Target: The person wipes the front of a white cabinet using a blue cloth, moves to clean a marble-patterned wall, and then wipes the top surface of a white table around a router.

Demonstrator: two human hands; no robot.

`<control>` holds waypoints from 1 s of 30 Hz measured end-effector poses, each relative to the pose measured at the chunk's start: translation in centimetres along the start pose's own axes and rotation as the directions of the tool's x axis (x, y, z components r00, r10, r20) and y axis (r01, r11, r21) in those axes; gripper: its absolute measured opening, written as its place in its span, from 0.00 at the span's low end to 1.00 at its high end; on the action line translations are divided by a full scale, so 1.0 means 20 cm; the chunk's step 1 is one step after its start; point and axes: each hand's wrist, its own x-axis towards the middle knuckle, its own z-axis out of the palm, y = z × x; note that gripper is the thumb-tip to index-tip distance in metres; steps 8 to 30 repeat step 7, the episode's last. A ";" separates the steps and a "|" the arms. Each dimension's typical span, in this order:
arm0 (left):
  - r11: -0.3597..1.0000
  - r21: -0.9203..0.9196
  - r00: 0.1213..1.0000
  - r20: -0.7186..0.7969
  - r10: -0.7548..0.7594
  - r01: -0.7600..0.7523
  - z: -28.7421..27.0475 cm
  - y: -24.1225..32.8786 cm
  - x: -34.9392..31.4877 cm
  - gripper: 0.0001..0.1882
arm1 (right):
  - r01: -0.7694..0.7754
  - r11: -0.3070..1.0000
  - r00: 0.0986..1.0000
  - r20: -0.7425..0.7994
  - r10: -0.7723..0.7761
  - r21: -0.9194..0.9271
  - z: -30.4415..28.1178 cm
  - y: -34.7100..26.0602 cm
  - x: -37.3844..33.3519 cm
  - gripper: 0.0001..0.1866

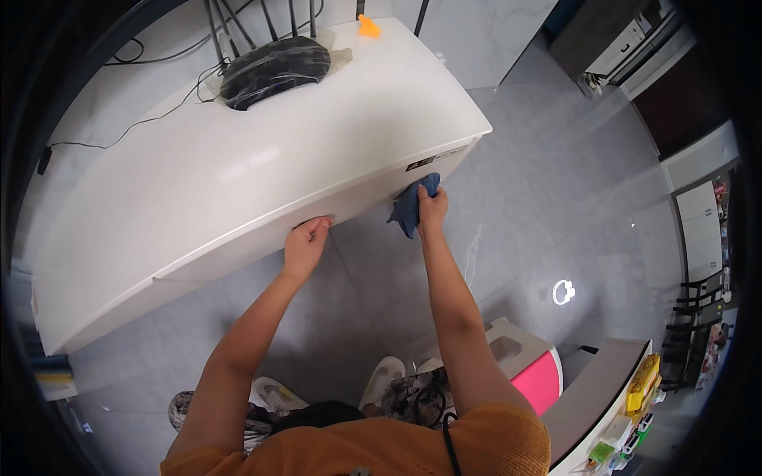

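Note:
A long white cabinet [317,151] with a glossy top runs across the view in front of me. My right hand [432,208] grips a blue cloth [408,208] and holds it against or close to the cabinet's front face, near its right end. Part of the cloth hangs down loose. My left hand [305,244] is at the front face further left, its fingers curled and pressed together at the panel's edge. What those fingers hold, if anything, I cannot make out.
On the cabinet top stand a black router [276,70] with several antennas and cables, and a small orange object [368,26]. A white-and-pink stool or box [538,381] is close by my right side. Behind it, a low shelf [595,397] carries yellow and green packages.

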 end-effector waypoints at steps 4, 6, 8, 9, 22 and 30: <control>0.999 0.029 0.997 -0.061 0.040 -0.038 0.02 0.00 0.00 0.13 | 0.012 0.999 0.998 0.059 -0.014 0.044 -0.02 0.01 0.04 0.13; 0.998 0.021 0.996 -0.074 0.052 -0.051 0.03 0.01 0.00 0.13 | -0.025 1.000 0.997 0.068 0.025 0.001 -0.04 0.05 0.07 0.13; 0.998 0.019 0.995 -0.079 0.059 -0.058 0.03 0.00 0.01 0.13 | -0.049 0.998 0.996 0.069 0.050 -0.028 -0.03 0.05 0.08 0.13; 0.998 0.019 0.995 -0.079 0.059 -0.058 0.03 0.00 0.01 0.13 | -0.049 0.998 0.996 0.069 0.050 -0.028 -0.03 0.05 0.08 0.13; 0.998 0.019 0.995 -0.079 0.059 -0.058 0.03 0.00 0.01 0.13 | -0.049 0.998 0.996 0.069 0.050 -0.028 -0.03 0.05 0.08 0.13; 0.998 0.019 0.995 -0.079 0.059 -0.058 0.03 0.00 0.01 0.13 | -0.049 0.998 0.996 0.069 0.050 -0.028 -0.03 0.05 0.08 0.13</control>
